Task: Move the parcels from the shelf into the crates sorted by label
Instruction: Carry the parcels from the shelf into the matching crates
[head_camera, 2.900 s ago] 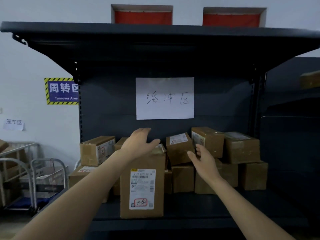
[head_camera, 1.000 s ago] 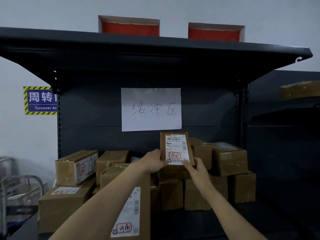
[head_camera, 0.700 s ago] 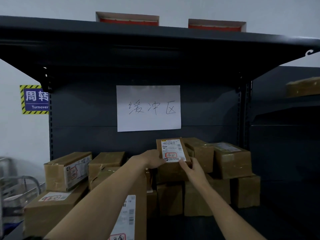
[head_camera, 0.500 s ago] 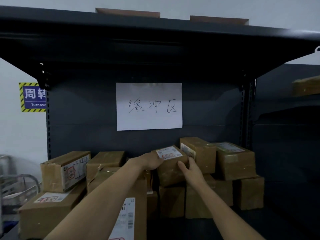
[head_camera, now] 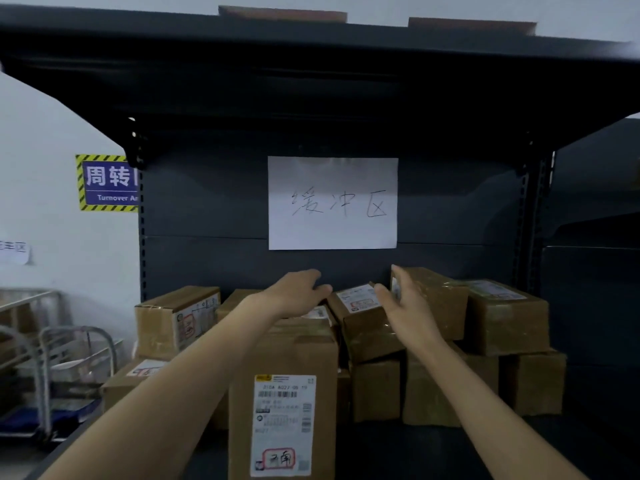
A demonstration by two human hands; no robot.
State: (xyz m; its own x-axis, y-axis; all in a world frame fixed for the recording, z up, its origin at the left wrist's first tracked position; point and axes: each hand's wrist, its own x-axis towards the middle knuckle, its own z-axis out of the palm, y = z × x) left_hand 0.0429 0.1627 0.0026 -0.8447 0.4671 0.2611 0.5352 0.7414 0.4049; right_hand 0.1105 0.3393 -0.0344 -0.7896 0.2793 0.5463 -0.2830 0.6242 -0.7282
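We stand in a white-walled room at a dark grey metal shelf (head_camera: 415,455), with a tall brown cardboard parcel with a white label (head_camera: 311,355) nearest. Above it our left hand (head_camera: 294,294) hovers palm down, fingers relaxed, empty. Our right hand (head_camera: 407,310) is spread, empty, just beside a small tilted brown cardboard parcel (head_camera: 358,304) atop the stack. We count about ten parcels and one white handwritten paper sheet (head_camera: 332,202) behind.

The turnover sign (head_camera: 107,182) is cut off by the shelf upright (head_camera: 141,220).
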